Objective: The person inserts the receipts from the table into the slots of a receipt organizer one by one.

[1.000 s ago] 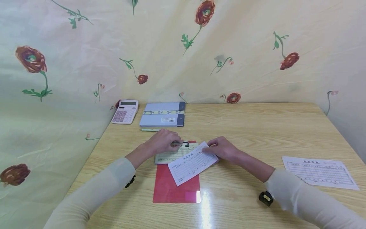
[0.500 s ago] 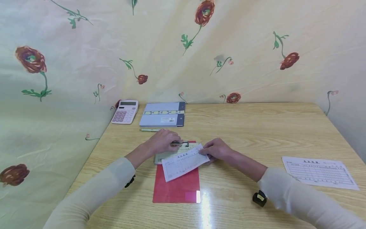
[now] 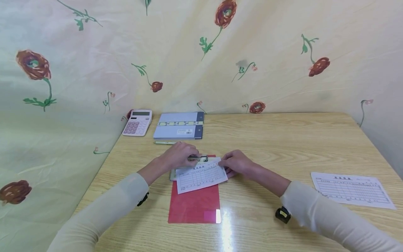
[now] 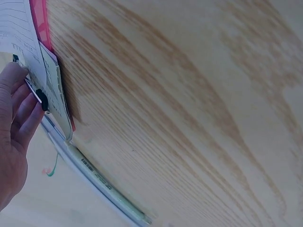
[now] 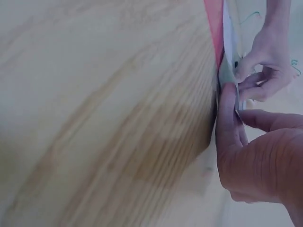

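A red clipboard (image 3: 192,207) lies on the wooden table, with a pale stack of printed slips (image 3: 172,175) at its top under the metal clip (image 3: 204,158). My left hand (image 3: 180,155) pinches the clip between thumb and fingers; the left wrist view also shows the clip's dark-ended lever (image 4: 41,99) there. A loose white printed form (image 3: 201,179) lies slightly slanted over the stack, its upper edge close to the clip. At the form's right edge, my right hand (image 3: 238,163) pinches it. Whether the form's edge is under the clip cannot be told.
Behind the clipboard are a green pen (image 3: 164,142), a blue notebook (image 3: 178,126) and a pink calculator (image 3: 138,123). Another printed form (image 3: 352,189) lies at the right of the table (image 3: 283,140). A flowered cloth (image 3: 277,63) hangs along the back and left side.
My right hand has moved left, drawing the form toward the clip. The form has turned from a steep slant to nearly level with the clipboard. My left hand stays on the clip.
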Motion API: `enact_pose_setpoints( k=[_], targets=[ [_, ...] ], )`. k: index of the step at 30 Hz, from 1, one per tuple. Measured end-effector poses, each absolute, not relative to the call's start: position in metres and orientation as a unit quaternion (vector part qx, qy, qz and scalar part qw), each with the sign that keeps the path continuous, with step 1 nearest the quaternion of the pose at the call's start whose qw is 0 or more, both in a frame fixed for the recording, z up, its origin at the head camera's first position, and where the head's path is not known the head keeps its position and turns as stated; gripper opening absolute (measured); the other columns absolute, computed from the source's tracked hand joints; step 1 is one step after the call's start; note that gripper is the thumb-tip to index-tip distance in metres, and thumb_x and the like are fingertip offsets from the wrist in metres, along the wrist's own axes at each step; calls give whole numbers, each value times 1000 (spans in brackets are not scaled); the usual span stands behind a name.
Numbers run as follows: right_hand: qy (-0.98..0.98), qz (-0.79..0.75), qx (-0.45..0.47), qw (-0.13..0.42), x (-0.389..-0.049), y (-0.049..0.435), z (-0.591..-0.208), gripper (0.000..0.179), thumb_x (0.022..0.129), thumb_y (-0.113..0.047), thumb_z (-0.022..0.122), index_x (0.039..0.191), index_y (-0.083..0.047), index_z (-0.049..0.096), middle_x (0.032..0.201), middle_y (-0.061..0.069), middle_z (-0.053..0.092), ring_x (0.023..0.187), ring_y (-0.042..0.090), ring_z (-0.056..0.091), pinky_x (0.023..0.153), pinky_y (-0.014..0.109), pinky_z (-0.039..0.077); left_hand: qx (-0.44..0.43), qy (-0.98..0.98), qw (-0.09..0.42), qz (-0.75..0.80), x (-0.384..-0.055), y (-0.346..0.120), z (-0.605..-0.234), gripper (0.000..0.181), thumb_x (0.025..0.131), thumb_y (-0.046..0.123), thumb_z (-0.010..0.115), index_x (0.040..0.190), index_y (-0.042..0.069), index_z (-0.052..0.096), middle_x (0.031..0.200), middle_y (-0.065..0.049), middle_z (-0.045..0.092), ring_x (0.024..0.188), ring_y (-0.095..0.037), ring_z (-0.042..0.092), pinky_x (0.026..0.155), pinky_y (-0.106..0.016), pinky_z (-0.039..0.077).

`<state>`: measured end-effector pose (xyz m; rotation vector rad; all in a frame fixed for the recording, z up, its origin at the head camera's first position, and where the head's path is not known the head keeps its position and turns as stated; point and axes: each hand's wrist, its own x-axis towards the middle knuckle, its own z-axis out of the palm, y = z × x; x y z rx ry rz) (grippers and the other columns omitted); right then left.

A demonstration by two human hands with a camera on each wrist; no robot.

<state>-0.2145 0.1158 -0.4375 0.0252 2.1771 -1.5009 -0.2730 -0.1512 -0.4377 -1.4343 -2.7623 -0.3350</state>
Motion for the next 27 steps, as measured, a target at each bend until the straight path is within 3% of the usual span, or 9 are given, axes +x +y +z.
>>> enact_pose_setpoints(
  k=[16, 27],
  targets=[
    [796, -564, 20, 218, -208, 100, -444, 24, 103, -3, 65, 120, 14, 68, 95, 20, 76, 73, 23, 75, 64, 35, 63, -461, -882, 2, -103, -274, -151, -438, 21, 93, 14, 80, 113, 12, 83, 107, -1, 80, 83, -8, 70, 67, -20, 51],
    [819, -545, 23, 179, -205, 94, -447, 19, 102, -4, 65, 111, 12, 71, 97, 19, 76, 73, 22, 74, 62, 31, 61, -468, -880, -2, -85, -273, -149, -437, 23, 93, 11, 79, 117, 10, 82, 106, -2, 80, 74, -6, 62, 69, -18, 51]
  ],
)
